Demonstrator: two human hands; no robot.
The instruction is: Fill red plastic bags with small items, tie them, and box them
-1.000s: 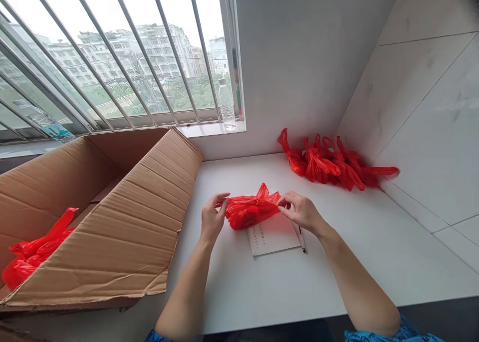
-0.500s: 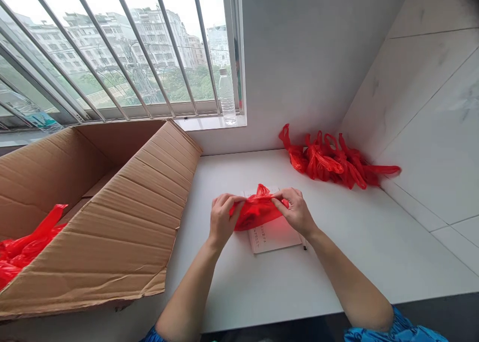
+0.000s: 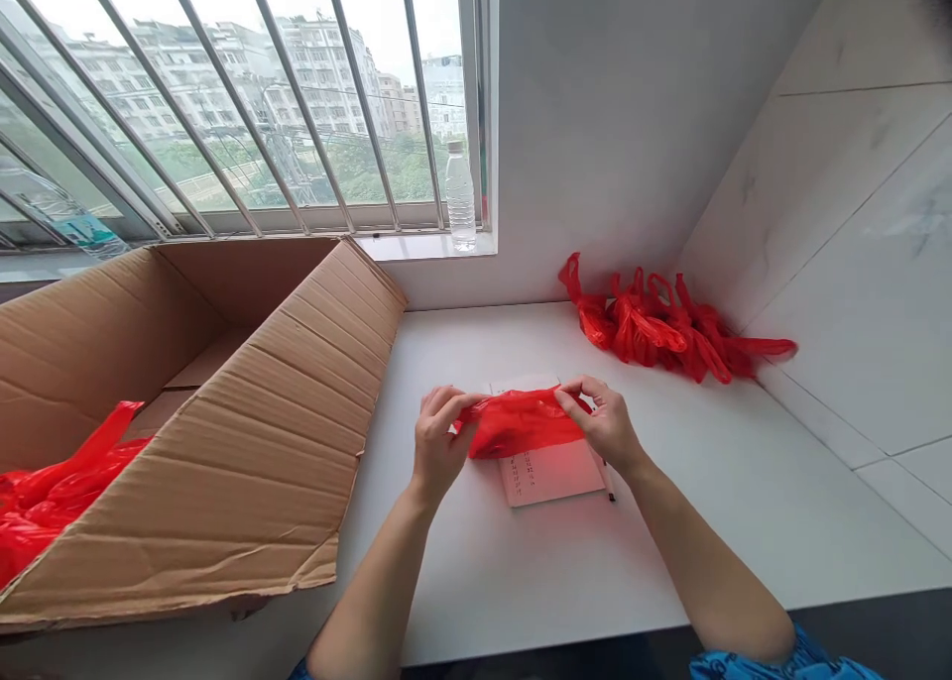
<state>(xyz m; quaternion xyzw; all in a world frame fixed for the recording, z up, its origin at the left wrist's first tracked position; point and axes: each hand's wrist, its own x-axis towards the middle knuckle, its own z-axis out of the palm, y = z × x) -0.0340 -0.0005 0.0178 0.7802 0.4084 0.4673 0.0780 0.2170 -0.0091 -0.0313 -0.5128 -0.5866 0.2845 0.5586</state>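
Observation:
A red plastic bag (image 3: 525,420) is stretched sideways between my two hands, above the white surface. Its left end is pinched between the thumb and fingers of my left hand (image 3: 444,437). At the other end, my right hand (image 3: 604,425) pinches the bag's upper edge. Beneath the bag lies an open notebook (image 3: 554,477) with handwriting down its left side, partly covered by the bag. A pen (image 3: 608,477) lies along the notebook's right edge.
On the left stands a large open cardboard box (image 3: 245,442) with red plastic bags (image 3: 70,487) inside. Several knotted red bags (image 3: 654,323) lie in the back right corner by the tiled wall. A clear bottle (image 3: 460,199) stands on the sill of the barred window.
My hands have moved slightly apart, pulling the bag wider and flatter. The tuft that stuck up in its middle is gone. The whole view has shifted a little.

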